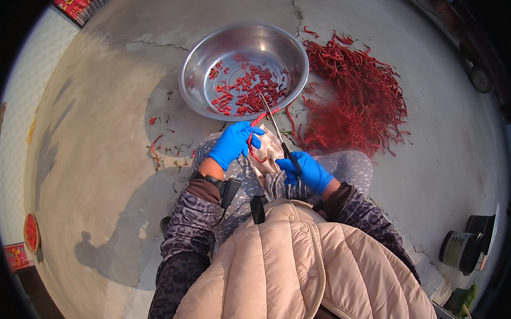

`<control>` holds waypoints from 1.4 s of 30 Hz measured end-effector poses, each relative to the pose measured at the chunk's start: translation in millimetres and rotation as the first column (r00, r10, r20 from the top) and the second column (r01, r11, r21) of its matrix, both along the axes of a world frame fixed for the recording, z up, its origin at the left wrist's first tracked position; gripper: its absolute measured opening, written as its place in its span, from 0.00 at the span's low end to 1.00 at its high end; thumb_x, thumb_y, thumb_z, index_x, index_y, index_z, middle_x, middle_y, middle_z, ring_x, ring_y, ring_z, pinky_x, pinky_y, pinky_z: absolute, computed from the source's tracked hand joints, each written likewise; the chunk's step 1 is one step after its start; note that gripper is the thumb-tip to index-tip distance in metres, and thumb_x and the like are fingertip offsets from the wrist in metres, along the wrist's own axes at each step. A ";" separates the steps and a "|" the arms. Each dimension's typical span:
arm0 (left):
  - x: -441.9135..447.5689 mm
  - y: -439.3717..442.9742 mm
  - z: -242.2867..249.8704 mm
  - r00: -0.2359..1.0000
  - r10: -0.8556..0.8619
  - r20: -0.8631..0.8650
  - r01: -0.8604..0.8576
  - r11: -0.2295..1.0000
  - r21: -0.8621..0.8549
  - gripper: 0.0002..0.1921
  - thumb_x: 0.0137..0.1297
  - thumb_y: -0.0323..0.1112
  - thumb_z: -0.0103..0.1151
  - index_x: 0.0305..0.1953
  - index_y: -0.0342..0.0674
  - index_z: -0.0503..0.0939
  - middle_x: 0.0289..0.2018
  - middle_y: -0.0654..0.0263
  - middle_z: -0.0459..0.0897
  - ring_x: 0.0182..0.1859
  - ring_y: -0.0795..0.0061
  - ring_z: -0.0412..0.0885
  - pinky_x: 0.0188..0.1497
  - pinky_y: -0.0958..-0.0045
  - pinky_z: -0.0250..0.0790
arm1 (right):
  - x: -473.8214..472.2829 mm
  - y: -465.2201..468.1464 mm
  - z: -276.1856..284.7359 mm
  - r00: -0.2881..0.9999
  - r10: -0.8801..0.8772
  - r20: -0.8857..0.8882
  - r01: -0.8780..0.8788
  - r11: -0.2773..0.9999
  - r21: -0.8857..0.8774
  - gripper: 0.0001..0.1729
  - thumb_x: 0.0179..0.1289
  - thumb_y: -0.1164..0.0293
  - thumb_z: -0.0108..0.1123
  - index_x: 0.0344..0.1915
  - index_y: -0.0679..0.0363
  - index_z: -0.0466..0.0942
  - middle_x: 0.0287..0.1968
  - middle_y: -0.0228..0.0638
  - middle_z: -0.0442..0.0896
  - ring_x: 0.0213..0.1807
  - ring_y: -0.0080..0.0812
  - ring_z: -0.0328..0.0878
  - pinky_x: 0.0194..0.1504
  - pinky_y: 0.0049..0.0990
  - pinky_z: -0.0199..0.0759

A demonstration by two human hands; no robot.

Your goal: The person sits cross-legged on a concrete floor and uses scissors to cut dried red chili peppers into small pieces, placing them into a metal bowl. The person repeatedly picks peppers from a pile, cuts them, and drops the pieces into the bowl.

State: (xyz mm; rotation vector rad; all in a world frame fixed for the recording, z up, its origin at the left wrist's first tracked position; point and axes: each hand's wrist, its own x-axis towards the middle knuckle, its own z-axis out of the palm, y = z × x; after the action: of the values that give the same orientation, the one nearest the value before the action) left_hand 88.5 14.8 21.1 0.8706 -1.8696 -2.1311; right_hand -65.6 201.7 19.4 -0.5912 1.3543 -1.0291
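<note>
My left hand (237,144), in a blue glove, holds a long red chili pepper (249,142) that curves above and below the fingers. My right hand (306,171), gloved too, grips the black handles of scissors (275,124). Their blades point up over the near rim of a steel basin (185,87), and the pepper's upper end lies against them. Cut pieces of red chili (252,89) are spread on the basin's bottom. To the basin's right lies a large heap of whole red chilies (355,95) on the concrete floor. Whether the blades are apart is unclear.
Chili stems (180,150) and a loose chili (154,147) lie on the floor left of my knees. Black buckets (460,251) stand at the lower right. A round tray of red pieces (31,233) is at the far left. Cracks run through the concrete (147,40).
</note>
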 end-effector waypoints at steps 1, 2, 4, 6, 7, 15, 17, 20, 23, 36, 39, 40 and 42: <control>1.7 -3.0 -1.2 1.000 0.007 0.014 -0.007 1.000 0.005 0.15 0.70 0.34 0.40 0.42 0.33 0.79 0.26 0.64 0.81 0.24 0.80 0.74 0.21 0.81 0.63 | 2.9 -4.9 -0.3 1.000 -0.005 -0.028 0.005 1.000 0.023 0.17 0.59 0.60 0.63 0.32 0.66 0.77 0.17 0.31 0.74 0.17 0.21 0.71 0.21 0.22 0.66; 1.3 -5.3 -3.4 1.000 0.008 0.006 -0.008 1.000 -0.003 0.15 0.71 0.33 0.39 0.42 0.33 0.78 0.26 0.64 0.82 0.24 0.80 0.74 0.22 0.81 0.63 | 6.4 -6.9 -1.2 0.998 -0.055 0.043 0.054 0.998 0.014 0.16 0.60 0.62 0.63 0.32 0.66 0.77 0.19 0.31 0.75 0.18 0.21 0.71 0.21 0.21 0.66; -2.4 -13.3 -9.6 0.999 -0.012 0.036 0.014 0.999 -0.035 0.15 0.71 0.34 0.38 0.44 0.31 0.76 0.30 0.63 0.82 0.28 0.77 0.77 0.25 0.79 0.67 | 8.1 -10.0 -4.2 0.998 -0.065 0.027 0.065 0.998 0.012 0.16 0.59 0.62 0.64 0.32 0.66 0.77 0.20 0.31 0.75 0.18 0.21 0.72 0.21 0.21 0.66; -13.7 -22.6 -18.1 0.986 0.155 -0.059 -0.159 0.984 -0.085 0.15 0.70 0.35 0.40 0.42 0.33 0.77 0.32 0.62 0.82 0.32 0.73 0.78 0.30 0.74 0.69 | 6.3 -10.3 -7.7 0.996 -0.088 0.003 0.088 0.996 0.018 0.15 0.59 0.62 0.65 0.32 0.66 0.77 0.21 0.30 0.75 0.18 0.21 0.72 0.21 0.21 0.66; -20.3 -27.4 -22.6 0.968 0.242 -0.063 -0.248 0.964 -0.092 0.15 0.70 0.36 0.41 0.41 0.34 0.78 0.34 0.61 0.82 0.34 0.72 0.78 0.32 0.72 0.70 | 3.2 -10.4 -9.2 0.994 -0.104 -0.015 0.104 0.994 0.024 0.15 0.58 0.63 0.65 0.31 0.65 0.77 0.21 0.30 0.75 0.18 0.21 0.72 0.21 0.21 0.66; -96.5 -56.2 -70.3 0.782 0.091 0.617 0.409 0.673 -0.617 0.12 0.60 0.41 0.52 0.34 0.39 0.81 0.41 0.50 0.80 0.47 0.52 0.77 0.49 0.55 0.69 | -17.7 19.2 -8.1 0.948 -0.314 0.050 0.317 0.946 -0.070 0.16 0.57 0.62 0.66 0.22 0.59 0.73 0.16 0.29 0.73 0.16 0.24 0.71 0.22 0.23 0.65; -104.7 -55.9 -77.5 0.757 0.123 0.642 0.444 0.624 -0.643 0.13 0.57 0.42 0.57 0.35 0.39 0.82 0.39 0.50 0.81 0.44 0.52 0.78 0.47 0.56 0.71 | -20.8 24.2 -8.6 0.932 -0.357 0.061 0.361 0.929 -0.078 0.16 0.58 0.62 0.66 0.22 0.60 0.73 0.16 0.30 0.73 0.15 0.24 0.70 0.22 0.23 0.65; -102.3 -59.8 -77.5 0.710 0.017 0.704 0.584 0.544 -0.602 0.14 0.55 0.43 0.58 0.35 0.39 0.82 0.37 0.50 0.81 0.41 0.51 0.79 0.45 0.56 0.72 | -23.3 28.4 -9.2 0.917 -0.389 0.084 0.397 0.911 -0.111 0.15 0.59 0.63 0.65 0.22 0.60 0.74 0.15 0.30 0.73 0.15 0.24 0.69 0.22 0.23 0.64; -90.9 -52.9 -75.0 0.692 -0.077 0.718 0.669 0.442 -0.597 0.15 0.53 0.44 0.60 0.35 0.40 0.82 0.35 0.50 0.81 0.39 0.51 0.80 0.43 0.57 0.73 | -24.9 30.5 -8.6 0.915 -0.391 0.102 0.401 0.911 -0.102 0.14 0.58 0.63 0.65 0.24 0.61 0.75 0.16 0.30 0.73 0.16 0.24 0.70 0.22 0.23 0.64; -56.8 12.0 -22.9 0.932 0.302 -0.200 -0.182 0.868 0.463 0.13 0.71 0.40 0.45 0.37 0.35 0.72 0.26 0.59 0.77 0.27 0.66 0.77 0.32 0.61 0.78 | -20.5 23.6 -9.4 0.999 0.023 -0.040 -0.025 0.998 -0.062 0.21 0.62 0.54 0.59 0.30 0.64 0.76 0.17 0.33 0.75 0.18 0.24 0.72 0.23 0.23 0.65; -52.6 25.3 -17.0 0.932 0.341 -0.121 -0.269 0.877 0.397 0.14 0.70 0.42 0.47 0.38 0.36 0.74 0.25 0.61 0.78 0.24 0.67 0.78 0.26 0.65 0.76 | -18.5 21.9 -3.8 1.000 0.009 -0.017 -0.010 0.997 -0.080 0.20 0.61 0.55 0.60 0.32 0.64 0.76 0.17 0.34 0.75 0.17 0.25 0.72 0.23 0.23 0.65; -51.0 26.4 -15.9 0.941 0.320 -0.109 -0.263 0.897 0.355 0.14 0.70 0.42 0.47 0.38 0.36 0.74 0.24 0.61 0.78 0.23 0.67 0.78 0.25 0.66 0.76 | -17.9 20.4 -2.2 1.000 0.005 -0.017 -0.006 0.997 -0.081 0.20 0.61 0.56 0.60 0.33 0.64 0.77 0.17 0.34 0.75 0.17 0.25 0.72 0.22 0.24 0.65; -49.6 26.9 -14.2 0.948 0.310 -0.067 -0.269 0.899 0.346 0.14 0.70 0.42 0.46 0.38 0.36 0.75 0.23 0.62 0.80 0.21 0.68 0.78 0.23 0.70 0.75 | -16.2 16.9 0.6 1.000 0.018 -0.024 -0.019 0.998 -0.065 0.19 0.61 0.57 0.60 0.35 0.65 0.77 0.18 0.34 0.75 0.17 0.25 0.72 0.21 0.24 0.65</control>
State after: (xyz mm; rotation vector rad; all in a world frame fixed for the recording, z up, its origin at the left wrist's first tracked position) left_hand 38.9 41.7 6.9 0.9880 -1.2465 -2.2781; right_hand -81.7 218.5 20.0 -0.6653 1.3372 -1.0579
